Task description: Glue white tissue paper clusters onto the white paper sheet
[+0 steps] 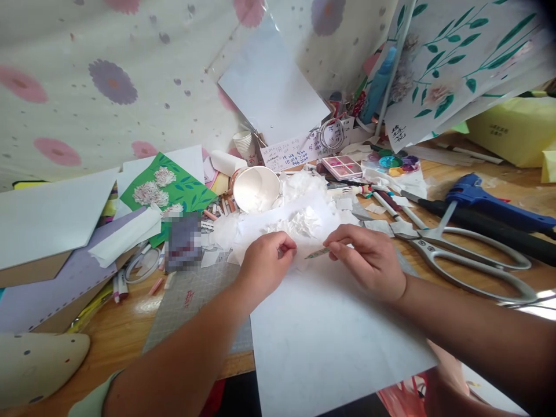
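My right hand (pixel 367 260) pinches a slim, pointed, greenish stick-like tool (pixel 317 253) between thumb and fingers, its tip aimed left. Facing it, my left hand (pixel 267 263) is closed with the fingertips together; whatever is between them is too small or hidden to make out. Just beyond both hands, crumpled white paper petals (pixel 299 223) form a cluster on a large white sheet (pixel 330 330). The sheet lies partly over a grey cutting mat (pixel 204 313) and hangs past the table's front edge.
A white paper cup (pixel 256 189) lies tipped behind the petals. Large scissors (pixel 473 249) and a blue glue gun (pixel 490 200) lie at right. A pink palette (pixel 341 168) sits at the back. Green card with paper flowers (pixel 167 191) and stacked boards (pixel 47 214) fill the left.
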Action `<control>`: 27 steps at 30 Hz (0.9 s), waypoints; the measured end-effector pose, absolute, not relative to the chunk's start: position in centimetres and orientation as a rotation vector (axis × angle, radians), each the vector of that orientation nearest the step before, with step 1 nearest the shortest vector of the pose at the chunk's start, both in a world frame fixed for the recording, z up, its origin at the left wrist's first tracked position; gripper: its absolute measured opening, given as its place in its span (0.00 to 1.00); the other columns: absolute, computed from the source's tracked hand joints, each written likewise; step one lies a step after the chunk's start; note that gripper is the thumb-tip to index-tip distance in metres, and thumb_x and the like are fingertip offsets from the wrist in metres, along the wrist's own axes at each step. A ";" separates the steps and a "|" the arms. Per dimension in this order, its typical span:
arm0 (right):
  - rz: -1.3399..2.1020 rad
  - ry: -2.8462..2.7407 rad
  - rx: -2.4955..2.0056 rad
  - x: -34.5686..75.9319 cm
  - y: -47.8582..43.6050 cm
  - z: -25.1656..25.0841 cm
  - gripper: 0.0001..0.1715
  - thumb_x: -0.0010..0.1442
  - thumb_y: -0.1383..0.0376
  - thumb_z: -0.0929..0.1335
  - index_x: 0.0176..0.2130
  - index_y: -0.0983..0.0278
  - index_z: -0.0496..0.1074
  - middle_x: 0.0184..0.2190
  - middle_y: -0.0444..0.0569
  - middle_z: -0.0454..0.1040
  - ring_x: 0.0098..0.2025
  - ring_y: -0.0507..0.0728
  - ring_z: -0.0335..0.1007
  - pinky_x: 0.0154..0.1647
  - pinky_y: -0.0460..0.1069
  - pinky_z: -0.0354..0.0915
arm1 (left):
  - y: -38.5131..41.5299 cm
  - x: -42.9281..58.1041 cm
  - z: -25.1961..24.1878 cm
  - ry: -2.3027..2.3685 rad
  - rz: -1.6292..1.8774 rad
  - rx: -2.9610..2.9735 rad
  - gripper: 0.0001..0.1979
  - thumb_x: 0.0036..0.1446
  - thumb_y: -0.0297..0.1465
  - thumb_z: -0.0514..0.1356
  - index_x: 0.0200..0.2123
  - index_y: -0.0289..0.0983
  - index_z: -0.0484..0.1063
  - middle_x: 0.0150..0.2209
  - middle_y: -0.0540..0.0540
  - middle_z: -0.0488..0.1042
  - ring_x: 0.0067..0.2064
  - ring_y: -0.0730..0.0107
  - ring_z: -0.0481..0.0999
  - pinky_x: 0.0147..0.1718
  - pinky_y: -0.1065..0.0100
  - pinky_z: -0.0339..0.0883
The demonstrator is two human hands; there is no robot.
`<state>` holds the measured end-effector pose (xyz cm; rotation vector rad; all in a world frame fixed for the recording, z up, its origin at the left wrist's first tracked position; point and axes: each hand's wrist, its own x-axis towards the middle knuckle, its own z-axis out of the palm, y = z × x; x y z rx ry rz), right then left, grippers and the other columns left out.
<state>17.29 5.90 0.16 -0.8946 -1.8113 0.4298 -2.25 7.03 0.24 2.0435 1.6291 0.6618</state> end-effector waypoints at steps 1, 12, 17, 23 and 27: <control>0.428 -1.809 -0.897 17.2 5.9 0.2 0.09 0.57 0.70 0.62 0.28 0.63 0.69 0.19 0.42 0.72 0.22 0.49 0.67 0.24 0.44 0.61 | 7.0 -2.2 0.3 1.632 0.659 2.066 0.04 0.52 0.28 0.56 0.28 0.39 0.70 0.27 0.52 0.72 0.30 0.71 0.70 0.28 0.70 0.62; 0.444 -2.011 -0.972 16.0 6.7 -0.8 0.09 0.56 0.71 0.62 0.31 0.64 0.71 0.24 0.44 0.74 0.25 0.49 0.68 0.27 0.43 0.62 | 7.1 -2.5 0.5 1.585 0.625 2.414 0.06 0.52 0.24 0.55 0.28 0.39 0.69 0.28 0.52 0.72 0.34 0.69 0.69 0.33 0.68 0.60; 0.582 -2.040 -1.039 15.9 6.8 -1.1 0.09 0.58 0.69 0.62 0.33 0.64 0.71 0.25 0.45 0.75 0.26 0.50 0.69 0.27 0.44 0.62 | 7.2 -3.3 1.1 1.644 0.681 2.275 0.04 0.54 0.27 0.55 0.30 0.40 0.70 0.30 0.51 0.72 0.34 0.69 0.70 0.33 0.68 0.62; 0.835 -1.869 -1.122 16.3 7.1 -0.9 0.09 0.58 0.67 0.62 0.32 0.64 0.71 0.23 0.44 0.74 0.25 0.51 0.68 0.29 0.46 0.63 | 7.4 -4.0 1.6 1.572 0.662 2.305 0.05 0.53 0.27 0.56 0.31 0.40 0.72 0.33 0.50 0.72 0.36 0.68 0.70 0.35 0.67 0.63; 0.989 -1.569 -1.135 16.8 7.4 -0.5 0.09 0.57 0.64 0.63 0.28 0.64 0.69 0.20 0.43 0.71 0.23 0.51 0.67 0.28 0.46 0.63 | 7.6 -4.5 1.8 1.561 0.673 2.323 0.06 0.53 0.28 0.55 0.31 0.40 0.73 0.34 0.49 0.71 0.37 0.68 0.70 0.36 0.67 0.63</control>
